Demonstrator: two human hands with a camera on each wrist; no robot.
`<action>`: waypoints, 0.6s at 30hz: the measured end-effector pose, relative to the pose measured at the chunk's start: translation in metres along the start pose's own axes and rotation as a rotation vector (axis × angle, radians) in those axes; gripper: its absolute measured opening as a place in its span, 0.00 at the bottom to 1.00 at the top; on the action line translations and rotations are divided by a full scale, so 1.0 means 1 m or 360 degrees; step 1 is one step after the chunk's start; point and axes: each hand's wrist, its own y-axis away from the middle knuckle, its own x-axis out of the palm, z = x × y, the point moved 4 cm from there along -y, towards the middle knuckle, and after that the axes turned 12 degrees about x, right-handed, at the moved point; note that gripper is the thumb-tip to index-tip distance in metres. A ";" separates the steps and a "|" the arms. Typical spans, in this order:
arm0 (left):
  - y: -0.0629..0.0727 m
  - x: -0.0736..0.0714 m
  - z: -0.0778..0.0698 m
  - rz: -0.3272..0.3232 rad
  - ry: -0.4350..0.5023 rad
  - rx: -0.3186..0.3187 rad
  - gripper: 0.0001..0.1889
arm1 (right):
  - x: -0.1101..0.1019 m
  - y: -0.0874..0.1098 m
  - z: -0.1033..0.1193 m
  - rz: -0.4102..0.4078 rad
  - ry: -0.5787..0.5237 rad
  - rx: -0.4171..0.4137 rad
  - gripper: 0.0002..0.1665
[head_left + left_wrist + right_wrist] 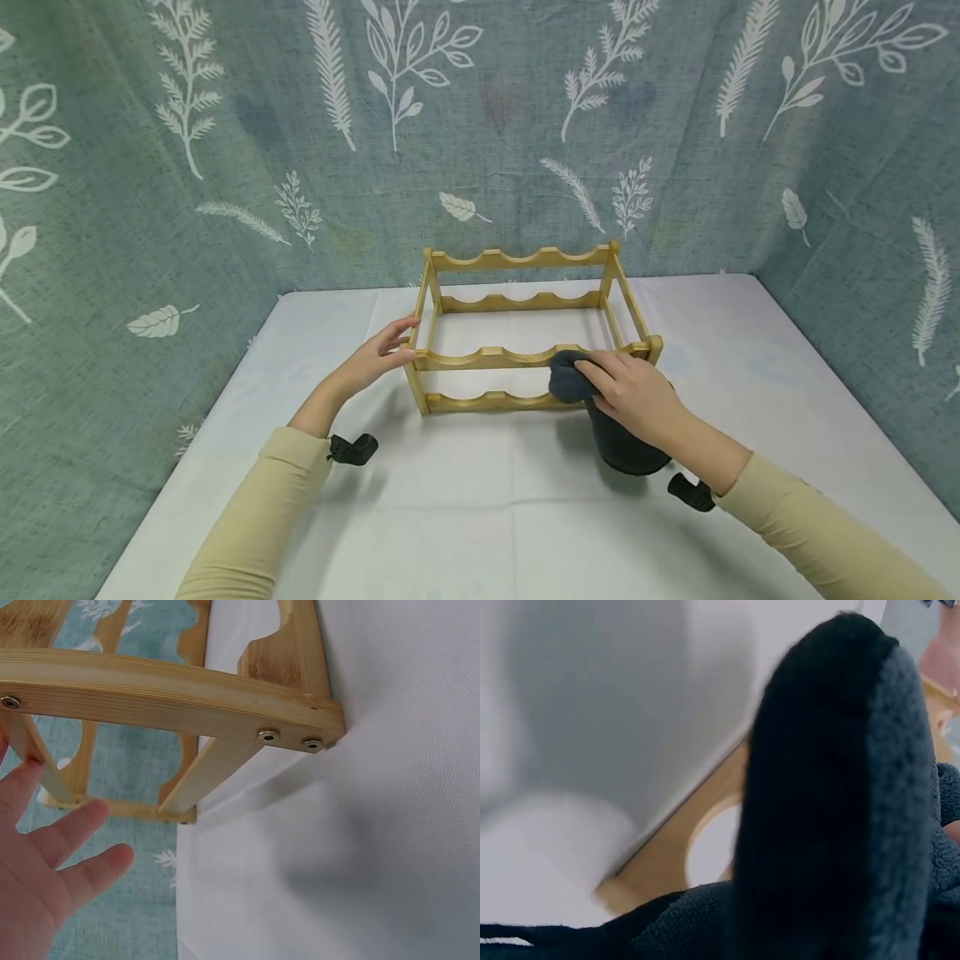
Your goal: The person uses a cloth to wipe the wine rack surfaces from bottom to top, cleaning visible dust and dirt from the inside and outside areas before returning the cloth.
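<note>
A light wooden rack (pixel 491 358) with scalloped rails stands on the white-covered table. My left hand (pixel 375 358) is at its left end, fingers extended and spread, fingertips at the side bar. The left wrist view shows that hand's fingers (pixel 90 870) below the rack's end bar (pixel 165 694) with its metal screws. Bunched in my right hand (pixel 637 392) is a dark blue-grey cloth (pixel 622 442), gripped at the upper front rail near the right corner. Its lower part hangs in front of the rack. Close up, the fuzzy cloth (pixel 832 787) hides most of the right hand.
A white cloth covers the table (pixel 450 517). Behind and at both sides hangs a green-grey curtain (pixel 480 167) with white leaf prints. Small black devices are strapped on the left wrist (pixel 354 450) and the right wrist (pixel 692 492).
</note>
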 end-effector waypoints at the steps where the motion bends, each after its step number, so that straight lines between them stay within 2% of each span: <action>1: 0.000 0.000 0.000 0.0000 0.0001 0.0000 0.32 | -0.002 0.004 -0.005 0.0017 -0.0003 0.0028 0.31; 5: 0.000 0.000 -0.001 0.0014 -0.0004 -0.0011 0.32 | -0.010 0.018 -0.023 0.0057 -0.0006 0.0145 0.30; 10: 0.000 -0.004 -0.007 0.0081 -0.0100 -0.0006 0.32 | -0.020 0.034 -0.042 0.0035 -0.0009 0.0255 0.31; 16: 0.002 -0.009 -0.020 0.0174 -0.0318 -0.0021 0.30 | -0.024 0.043 -0.054 0.0022 -0.0055 0.0254 0.33; 18: 0.002 -0.010 -0.026 0.0180 -0.0383 -0.0010 0.31 | -0.028 0.044 -0.056 -0.0009 -0.0098 0.0254 0.28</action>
